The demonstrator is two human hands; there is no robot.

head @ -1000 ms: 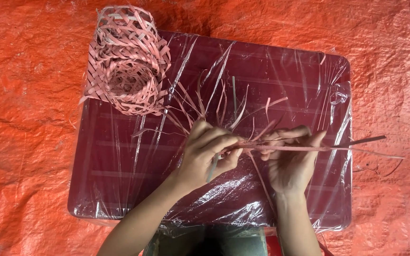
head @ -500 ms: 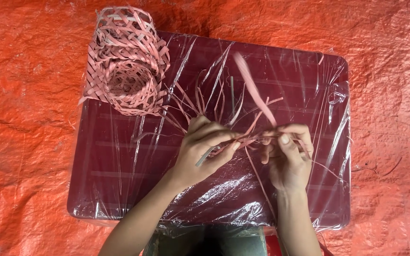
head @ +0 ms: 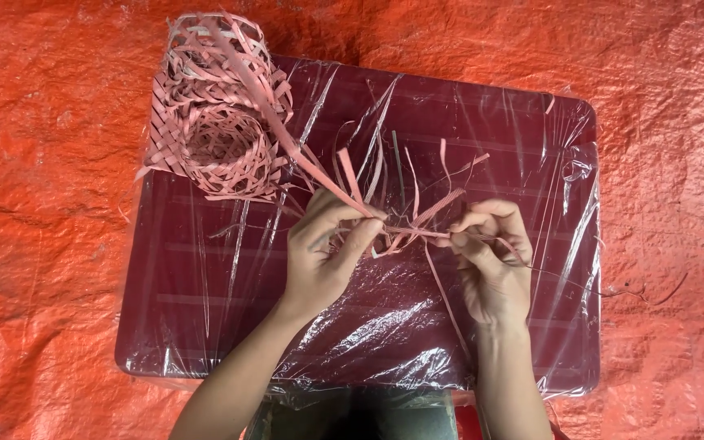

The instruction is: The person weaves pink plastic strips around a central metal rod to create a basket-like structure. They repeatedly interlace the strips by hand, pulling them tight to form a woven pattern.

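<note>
Both hands are working a little bundle of pink strips (head: 405,232) over the middle of the plastic-wrapped maroon desk (head: 205,326). The left hand (head: 327,253) has its grip pinched on the strips where they cross, and one long strip (head: 287,143) runs up toward the far-left corner. The right hand (head: 490,261) is pinching a single strip end. These look featherlight, thin and springy, probably easy to crease, so I'd hold close to the crossing point. Two woven baskets (head: 217,122) sit at that far-left corner.
</note>
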